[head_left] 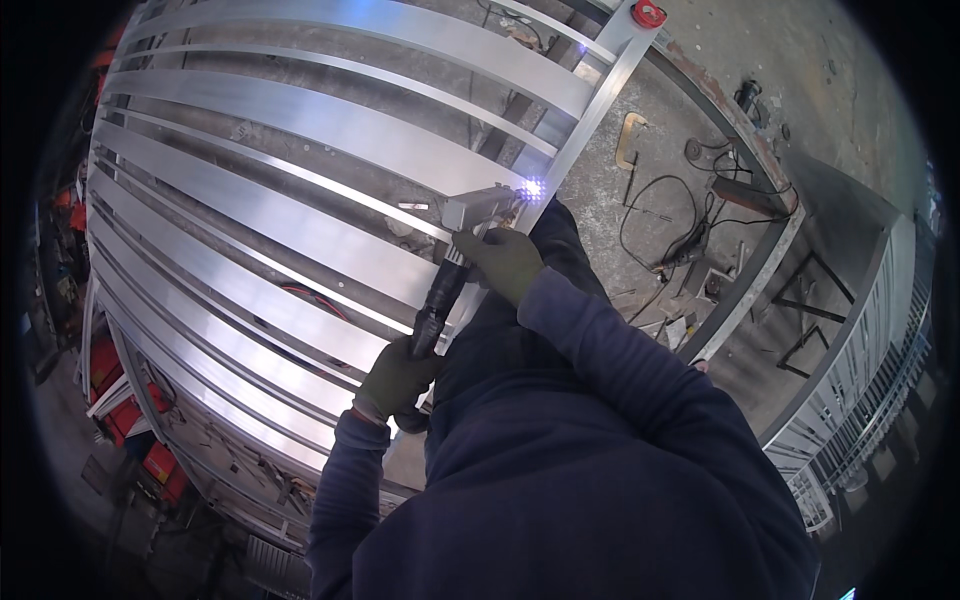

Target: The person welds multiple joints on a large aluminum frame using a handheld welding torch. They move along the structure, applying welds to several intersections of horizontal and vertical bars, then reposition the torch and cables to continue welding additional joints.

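A welding gun (440, 295) with a black grip and a grey boxy front is held by both my gloved hands. My left hand (395, 382) is closed round the rear of its grip. Farther forward, my right hand (503, 263) has its fingers wrapped round the gun just behind the boxy part. A bright bluish-white glow (532, 188) burns at the gun's front end, where a wide slat (340, 125) meets the long side rail (590, 110). Both belong to a large panel of silvery metal slats. The glare hides the exact tip and the joint.
A red round object (648, 13) sits on the rail's far end. On the right, a dark metal frame (765, 250) surrounds a yellowish C-shaped clamp (628, 140) and black cables (690, 235) on the concrete. More slatted panels (860, 400) stand at far right; red items (165, 470) lie at left.
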Demonstrator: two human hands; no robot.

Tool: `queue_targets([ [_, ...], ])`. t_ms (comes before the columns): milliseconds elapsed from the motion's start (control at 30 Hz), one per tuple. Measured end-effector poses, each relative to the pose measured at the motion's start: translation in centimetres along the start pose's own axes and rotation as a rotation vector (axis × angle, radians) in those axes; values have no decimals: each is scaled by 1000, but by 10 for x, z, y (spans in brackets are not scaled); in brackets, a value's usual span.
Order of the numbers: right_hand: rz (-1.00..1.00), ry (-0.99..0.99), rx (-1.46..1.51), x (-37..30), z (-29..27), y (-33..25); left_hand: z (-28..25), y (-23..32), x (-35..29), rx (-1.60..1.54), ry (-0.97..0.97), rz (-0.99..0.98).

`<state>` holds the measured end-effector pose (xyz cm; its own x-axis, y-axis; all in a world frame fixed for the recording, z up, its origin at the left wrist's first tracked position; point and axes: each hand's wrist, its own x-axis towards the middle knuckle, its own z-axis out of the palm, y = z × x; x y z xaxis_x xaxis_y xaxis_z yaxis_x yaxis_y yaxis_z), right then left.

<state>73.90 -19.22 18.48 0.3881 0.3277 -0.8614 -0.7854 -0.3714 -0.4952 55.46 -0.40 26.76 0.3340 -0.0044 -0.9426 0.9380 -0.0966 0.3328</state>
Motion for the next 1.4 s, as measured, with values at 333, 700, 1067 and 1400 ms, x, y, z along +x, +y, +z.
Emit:
queue_targets([
  [333,12,-20,-77,-3,1,3,1,-7,-6,12,15,-14],
  [700,3,-19,-70,-17,8,-1,2,-21,-10,-18,28,19],
  [1067,-18,-20,-85,-24,13,5,3,-28,-18,-27,21,2],
  [1400,19,-43,-95,-32,16,3,6,-32,-27,6,33,-39],
])
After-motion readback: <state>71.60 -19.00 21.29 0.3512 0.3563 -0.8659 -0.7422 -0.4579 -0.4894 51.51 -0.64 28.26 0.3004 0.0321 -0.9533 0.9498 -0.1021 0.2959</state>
